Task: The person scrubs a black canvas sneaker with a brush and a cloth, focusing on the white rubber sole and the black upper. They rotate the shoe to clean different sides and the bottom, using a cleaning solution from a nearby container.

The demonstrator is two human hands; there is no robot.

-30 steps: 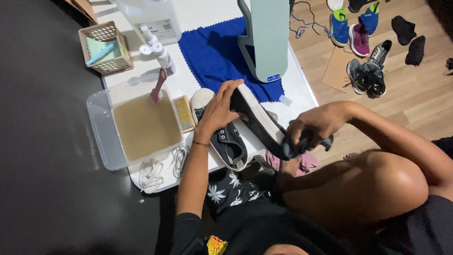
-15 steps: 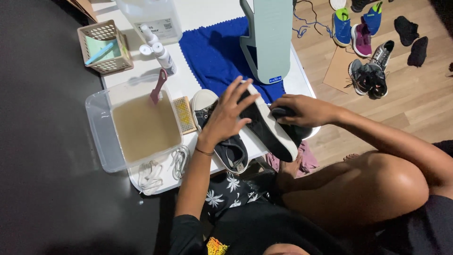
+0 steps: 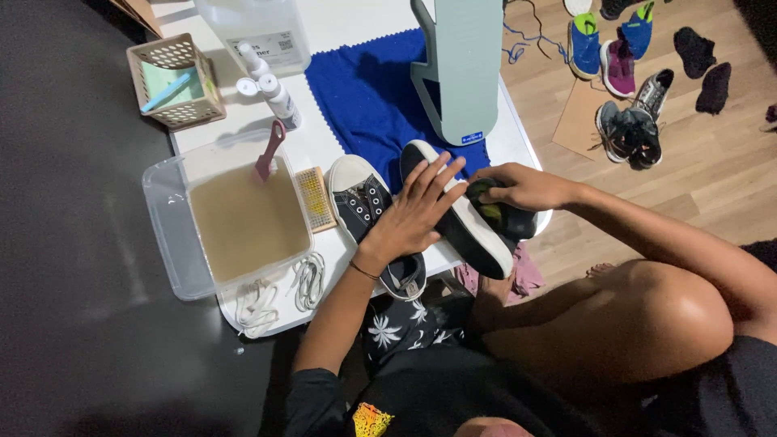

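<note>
Left hand (image 3: 413,212) lies flat, fingers spread, on the black sneaker (image 3: 461,218), pressing rather than gripping, seemingly to steady it. Right hand (image 3: 518,188) curls around the sneaker's right side over something green, hard to identify. Sneaker is tilted on its side, white sole up, at the table (image 3: 356,24) near edge. Its pair (image 3: 368,212) rests flat just left, partly under the left wrist. Further left: wooden brush (image 3: 312,198), tub of murky water (image 3: 235,217), loose white laces (image 3: 279,291). Blue cloth (image 3: 364,89) lies beyond.
</note>
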